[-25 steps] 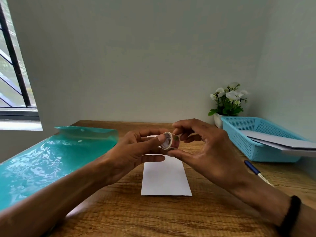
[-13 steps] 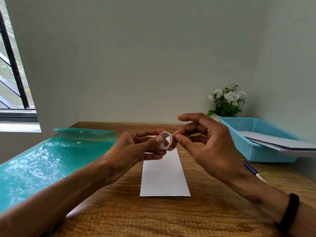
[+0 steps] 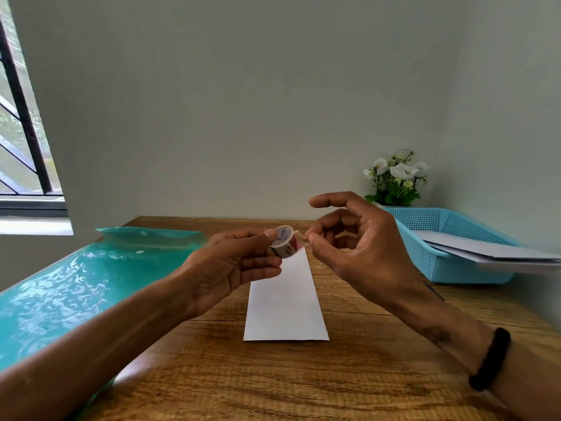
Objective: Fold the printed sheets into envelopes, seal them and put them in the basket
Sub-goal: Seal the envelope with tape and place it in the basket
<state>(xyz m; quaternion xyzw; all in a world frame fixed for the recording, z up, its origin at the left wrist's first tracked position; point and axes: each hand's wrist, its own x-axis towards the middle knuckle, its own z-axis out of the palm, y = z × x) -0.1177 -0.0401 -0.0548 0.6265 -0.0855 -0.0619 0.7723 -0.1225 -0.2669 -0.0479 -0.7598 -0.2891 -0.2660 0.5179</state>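
Note:
A folded white sheet lies lengthwise on the wooden table, straight ahead of me. Above its far end my left hand grips a small patterned tape roll between thumb and fingers. My right hand pinches the loose end of the tape just right of the roll, its other fingers spread. At the right stands a blue plastic basket with white folded papers resting in it and sticking out over its rim.
A teal plastic document folder covers the left part of the table. A pot of white flowers stands behind the basket in the corner. A window is at the left. A black band is on my right wrist.
My left hand turned the roll so its patterned side shows. My right hand moved from touching the roll to pinching the tape end and drawing it slightly to the right.

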